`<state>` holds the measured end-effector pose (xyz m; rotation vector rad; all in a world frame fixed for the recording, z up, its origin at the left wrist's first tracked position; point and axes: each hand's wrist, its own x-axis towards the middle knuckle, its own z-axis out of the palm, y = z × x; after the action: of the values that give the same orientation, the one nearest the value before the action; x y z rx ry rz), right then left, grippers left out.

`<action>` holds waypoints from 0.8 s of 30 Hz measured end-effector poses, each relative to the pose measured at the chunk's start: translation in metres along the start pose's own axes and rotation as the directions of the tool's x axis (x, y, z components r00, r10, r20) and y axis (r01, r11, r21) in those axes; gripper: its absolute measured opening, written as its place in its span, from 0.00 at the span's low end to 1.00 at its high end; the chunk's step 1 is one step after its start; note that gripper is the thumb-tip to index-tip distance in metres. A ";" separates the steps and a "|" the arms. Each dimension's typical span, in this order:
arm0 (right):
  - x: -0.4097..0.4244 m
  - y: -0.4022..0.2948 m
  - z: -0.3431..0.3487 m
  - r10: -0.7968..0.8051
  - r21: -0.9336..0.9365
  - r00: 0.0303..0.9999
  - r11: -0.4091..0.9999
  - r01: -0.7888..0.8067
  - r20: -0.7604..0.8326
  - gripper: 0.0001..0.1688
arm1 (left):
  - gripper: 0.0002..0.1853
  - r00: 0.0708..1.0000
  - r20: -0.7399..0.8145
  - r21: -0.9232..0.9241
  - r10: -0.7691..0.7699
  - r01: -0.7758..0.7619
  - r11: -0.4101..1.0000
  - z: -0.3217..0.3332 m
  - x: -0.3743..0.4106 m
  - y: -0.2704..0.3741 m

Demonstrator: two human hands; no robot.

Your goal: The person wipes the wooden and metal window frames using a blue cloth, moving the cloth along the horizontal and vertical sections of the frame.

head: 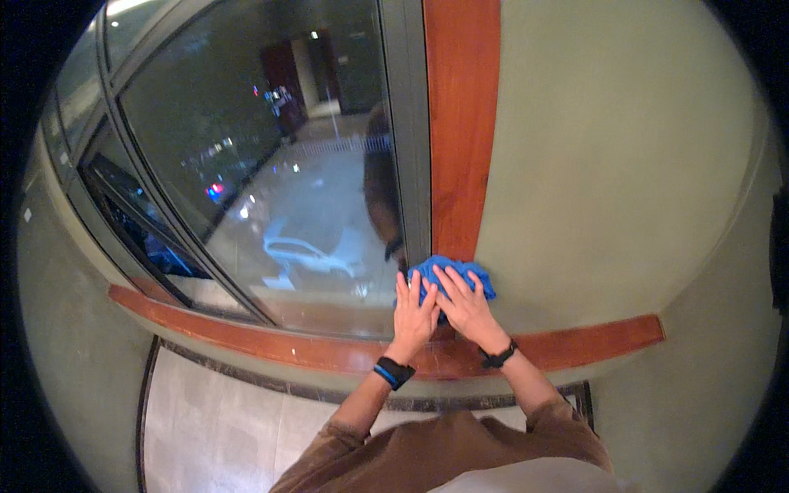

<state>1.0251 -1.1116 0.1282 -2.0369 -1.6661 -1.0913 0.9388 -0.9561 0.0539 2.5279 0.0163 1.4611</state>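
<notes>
A crumpled blue cloth (482, 280) lies against the lower end of the reddish-brown wooden window casing (462, 135), just above the wooden sill (585, 336). My right hand (466, 306) holds it there from above, fingers spread over the fabric. At its left part, my left hand (416, 314) presses on the cloth too, fingertips close to the dark metal window frame (410, 154). The two hands almost meet at the thumbs. Much of the cloth's underside is hidden beneath them.
Left of the casing is a large glass pane (320, 185) with reflections and lights in it. Farther left, a lower window section (148, 215) appears tilted out. A plain greenish wall (610, 154) stands to the right. Pale floor tiles (216, 419) with a dark border lie below.
</notes>
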 end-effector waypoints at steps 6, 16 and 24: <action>0.087 0.009 -0.120 0.144 0.220 0.913 0.974 -0.061 -0.382 0.32 | 0.26 0.902 -0.386 0.334 0.194 -0.060 0.941 -0.096 0.141 0.089; 0.060 0.015 -0.037 -0.035 -0.048 0.948 0.999 0.021 -0.315 0.34 | 0.31 0.944 -0.311 0.199 0.105 -0.043 0.979 -0.016 0.085 0.019; 0.181 0.058 -0.084 0.015 0.004 0.891 1.000 -0.015 -0.454 0.40 | 0.34 0.915 -0.335 0.198 0.224 -0.164 0.966 -0.095 0.244 0.034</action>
<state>1.0556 -1.0540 0.3255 -1.6188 -1.4029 -1.4275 0.9775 -0.9424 0.3150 2.4061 -0.0600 2.0624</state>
